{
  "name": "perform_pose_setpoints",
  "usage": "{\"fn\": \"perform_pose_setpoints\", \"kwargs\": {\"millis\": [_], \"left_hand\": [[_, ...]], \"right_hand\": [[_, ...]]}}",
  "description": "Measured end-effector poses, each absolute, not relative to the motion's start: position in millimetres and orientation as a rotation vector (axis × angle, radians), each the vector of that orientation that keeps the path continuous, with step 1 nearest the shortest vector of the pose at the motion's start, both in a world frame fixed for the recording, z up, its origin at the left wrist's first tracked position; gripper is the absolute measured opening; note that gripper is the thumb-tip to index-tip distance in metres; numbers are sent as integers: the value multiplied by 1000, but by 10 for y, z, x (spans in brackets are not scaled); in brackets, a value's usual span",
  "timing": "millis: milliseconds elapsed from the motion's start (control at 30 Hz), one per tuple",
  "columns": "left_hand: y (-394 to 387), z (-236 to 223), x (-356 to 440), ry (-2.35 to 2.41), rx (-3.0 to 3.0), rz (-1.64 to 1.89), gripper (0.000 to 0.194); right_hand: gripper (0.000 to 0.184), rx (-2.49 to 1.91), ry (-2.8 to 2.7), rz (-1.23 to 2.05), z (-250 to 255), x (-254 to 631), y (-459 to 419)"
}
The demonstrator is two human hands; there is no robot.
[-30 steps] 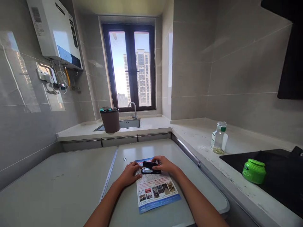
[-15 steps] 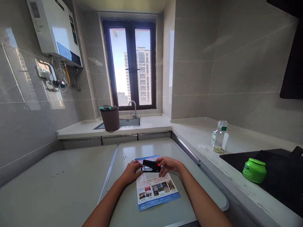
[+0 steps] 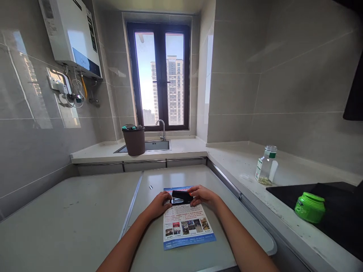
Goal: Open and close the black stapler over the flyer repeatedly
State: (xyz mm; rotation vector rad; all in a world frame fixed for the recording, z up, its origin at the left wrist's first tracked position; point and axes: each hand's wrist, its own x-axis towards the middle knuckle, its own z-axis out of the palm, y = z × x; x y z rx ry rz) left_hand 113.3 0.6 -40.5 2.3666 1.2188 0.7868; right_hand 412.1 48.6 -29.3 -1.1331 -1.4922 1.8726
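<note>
A black stapler [image 3: 181, 196] is held level between my two hands, over the upper part of a printed flyer [image 3: 188, 238]. Its bright metal inside shows along the near side. My left hand [image 3: 159, 204] pinches the stapler's left end with bent fingers. At the other end, my right hand [image 3: 204, 195] grips it between thumb and fingers, by a small red part. The flyer lies flat on the pale table, with rows of text, small photos and a blue band at its near edge. Small staple strips [image 3: 151, 187] lie left of the flyer's far corner.
Beyond the table [image 3: 93, 219], a brown bin [image 3: 134, 141] stands by the sink [image 3: 157, 146]. On the right counter are a glass jar [image 3: 266, 166] and a green jar [image 3: 310, 207], the latter on a black cooktop [image 3: 337, 226]. A water heater [image 3: 69, 36] hangs at upper left.
My right fingers have drawn in closer around the stapler's right end. The stapler's upper part looks slightly lower over the metal inside. The camera view has shifted a little.
</note>
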Motion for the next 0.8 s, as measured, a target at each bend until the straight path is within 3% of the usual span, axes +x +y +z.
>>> {"fn": "perform_pose_setpoints", "kwargs": {"millis": [800], "left_hand": [[-5, -406, 1139, 1242, 2366, 814, 19]], "right_hand": [[43, -1216, -1252, 2009, -235, 4076, 403]]}}
